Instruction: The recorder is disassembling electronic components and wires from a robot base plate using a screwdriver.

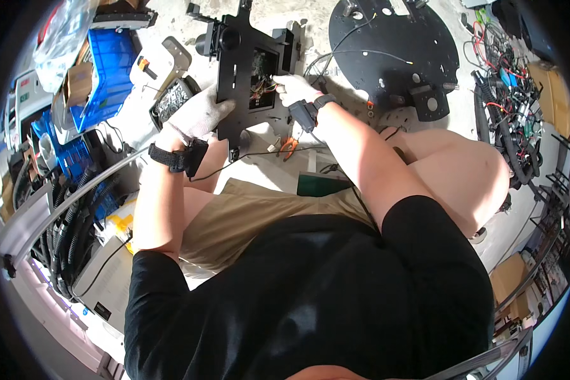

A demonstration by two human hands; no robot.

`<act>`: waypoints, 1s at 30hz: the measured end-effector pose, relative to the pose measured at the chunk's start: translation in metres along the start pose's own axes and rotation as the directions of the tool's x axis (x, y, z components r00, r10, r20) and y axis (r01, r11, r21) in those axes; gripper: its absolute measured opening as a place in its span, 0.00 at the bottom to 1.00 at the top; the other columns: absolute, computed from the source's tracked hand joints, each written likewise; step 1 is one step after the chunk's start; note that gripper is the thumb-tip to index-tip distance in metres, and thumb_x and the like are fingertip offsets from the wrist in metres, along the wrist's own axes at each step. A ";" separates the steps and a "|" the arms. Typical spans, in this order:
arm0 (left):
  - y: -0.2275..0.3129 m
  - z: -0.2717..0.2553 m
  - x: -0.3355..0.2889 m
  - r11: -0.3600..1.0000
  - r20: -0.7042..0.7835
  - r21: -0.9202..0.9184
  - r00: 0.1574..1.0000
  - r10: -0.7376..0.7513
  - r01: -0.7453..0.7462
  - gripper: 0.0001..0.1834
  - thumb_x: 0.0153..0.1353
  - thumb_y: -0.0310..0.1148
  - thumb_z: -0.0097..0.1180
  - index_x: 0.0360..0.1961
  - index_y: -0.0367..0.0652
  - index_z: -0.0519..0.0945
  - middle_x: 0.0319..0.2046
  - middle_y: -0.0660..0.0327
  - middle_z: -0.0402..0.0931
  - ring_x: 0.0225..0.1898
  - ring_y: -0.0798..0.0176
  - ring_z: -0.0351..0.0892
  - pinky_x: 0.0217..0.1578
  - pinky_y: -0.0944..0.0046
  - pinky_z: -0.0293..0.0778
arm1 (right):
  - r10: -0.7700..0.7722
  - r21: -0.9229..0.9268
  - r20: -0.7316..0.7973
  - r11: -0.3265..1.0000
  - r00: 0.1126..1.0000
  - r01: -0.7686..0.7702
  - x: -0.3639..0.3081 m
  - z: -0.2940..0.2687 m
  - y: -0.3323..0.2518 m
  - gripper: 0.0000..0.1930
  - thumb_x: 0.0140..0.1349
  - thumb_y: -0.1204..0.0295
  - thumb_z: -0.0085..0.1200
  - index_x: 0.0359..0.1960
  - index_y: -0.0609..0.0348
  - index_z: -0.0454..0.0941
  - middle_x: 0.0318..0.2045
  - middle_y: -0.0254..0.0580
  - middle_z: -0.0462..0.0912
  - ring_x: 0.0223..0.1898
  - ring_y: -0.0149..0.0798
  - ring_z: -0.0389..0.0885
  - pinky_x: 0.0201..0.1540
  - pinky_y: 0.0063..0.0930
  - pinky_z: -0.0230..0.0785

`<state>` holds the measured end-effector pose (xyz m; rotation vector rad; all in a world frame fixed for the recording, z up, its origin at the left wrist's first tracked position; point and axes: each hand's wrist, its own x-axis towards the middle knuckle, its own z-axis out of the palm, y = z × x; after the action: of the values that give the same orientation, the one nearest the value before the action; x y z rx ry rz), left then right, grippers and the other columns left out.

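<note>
So there's a person on the floor in khaki shorts and a black T-shirt, bent over a black, flat-faced frame with a rectangular opening (239, 92). It's out in front of them, just past the knees, with a bunch of thin multicoloured wires (260, 94) showing in that opening.

Left hand (202, 114), in a pale knit-looking glove, has hold of the frame's left edge, thumb over the face. Right hand (294, 90) is at the other side, fingers curled with the tips right by the opening. Can't tell from here if it's actually pinching a wire or just touching. Both wrists have chunky black straps, fwiw.

Just left of the left hand there's a dark container full of small bits (175, 101), and beyond that a bright blue plastic bin (111, 76). Orange-handled pliers (289, 147) lie on the floor near the frame's lower end. Over to the right sits a big round black plate with holes (394, 35), then a messy heap of black and red cables (501, 107).
</note>
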<state>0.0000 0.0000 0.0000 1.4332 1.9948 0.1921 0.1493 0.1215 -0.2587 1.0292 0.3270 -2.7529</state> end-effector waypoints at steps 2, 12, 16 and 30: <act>-0.010 0.001 0.004 0.988 0.048 -0.112 0.993 -0.104 0.109 0.20 0.57 0.38 0.59 0.50 0.44 0.76 0.30 0.55 0.79 0.29 0.57 0.79 0.31 0.60 0.73 | -0.062 -0.291 -0.032 0.955 0.998 0.050 -0.001 0.004 -0.008 0.15 0.66 0.60 0.50 0.22 0.48 0.65 0.14 0.24 0.64 0.10 0.24 0.58 0.12 0.22 0.49; 0.000 0.002 0.007 0.999 -0.007 -0.028 1.000 -0.027 0.027 0.18 0.55 0.37 0.59 0.46 0.42 0.79 0.30 0.55 0.79 0.30 0.56 0.79 0.33 0.58 0.73 | 0.022 -0.117 -0.009 0.993 1.000 -0.023 -0.007 0.014 0.026 0.21 0.67 0.57 0.47 0.16 0.47 0.63 0.09 0.30 0.62 0.09 0.30 0.57 0.13 0.27 0.50; 0.000 0.000 0.002 0.997 0.019 -0.001 0.997 -0.072 0.072 0.19 0.55 0.38 0.58 0.47 0.41 0.79 0.30 0.54 0.79 0.30 0.56 0.79 0.34 0.58 0.73 | 0.044 0.208 0.027 0.977 0.999 -0.048 0.002 0.024 0.044 0.15 0.69 0.60 0.43 0.23 0.46 0.65 0.10 0.29 0.58 0.10 0.31 0.55 0.13 0.28 0.47; 0.005 0.007 0.008 0.992 0.048 -0.083 0.994 -0.094 0.098 0.18 0.57 0.39 0.57 0.47 0.42 0.79 0.26 0.57 0.79 0.26 0.60 0.79 0.31 0.60 0.73 | -0.250 -0.959 0.284 -0.081 0.926 0.272 0.071 -0.026 0.049 0.17 0.66 0.54 0.45 0.40 0.55 0.71 0.25 0.38 0.76 0.25 0.37 0.77 0.24 0.35 0.70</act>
<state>0.0068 0.0072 -0.0058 1.2744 1.9898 0.1994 0.1247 0.0744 -0.3319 0.4101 2.3190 -1.6573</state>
